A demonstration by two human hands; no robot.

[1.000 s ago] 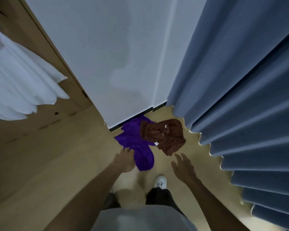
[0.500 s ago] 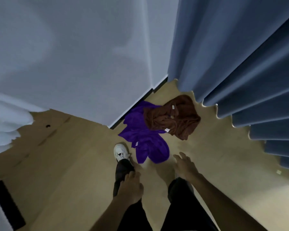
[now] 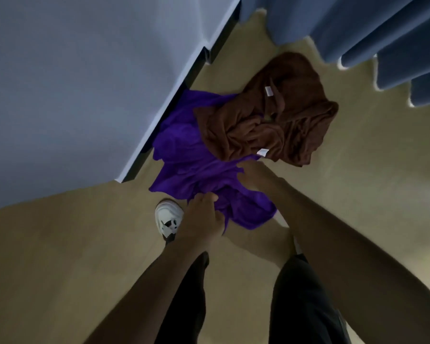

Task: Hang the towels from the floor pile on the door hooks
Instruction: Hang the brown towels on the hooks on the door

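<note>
A crumpled purple towel (image 3: 184,145) lies on the beige floor against the foot of the white wall. A brown towel (image 3: 271,120) with white tags lies partly on top of it, to the right. My left hand (image 3: 204,219) grips the near edge of the purple towel, fingers curled into the cloth. My right hand (image 3: 253,175) reaches into the purple towel just below the brown one; its fingertips are buried in the folds. No door hooks show in this view.
A white wall (image 3: 85,83) with a dark gap at its base fills the upper left. Blue curtains (image 3: 358,28) hang at the upper right, reaching the floor. My white shoe (image 3: 168,219) stands left of the towel. My dark trouser legs fill the bottom.
I have bent down closer to the pile. Both hands moved forward from above my legs onto the purple towel, and the left one has taken hold of it.
</note>
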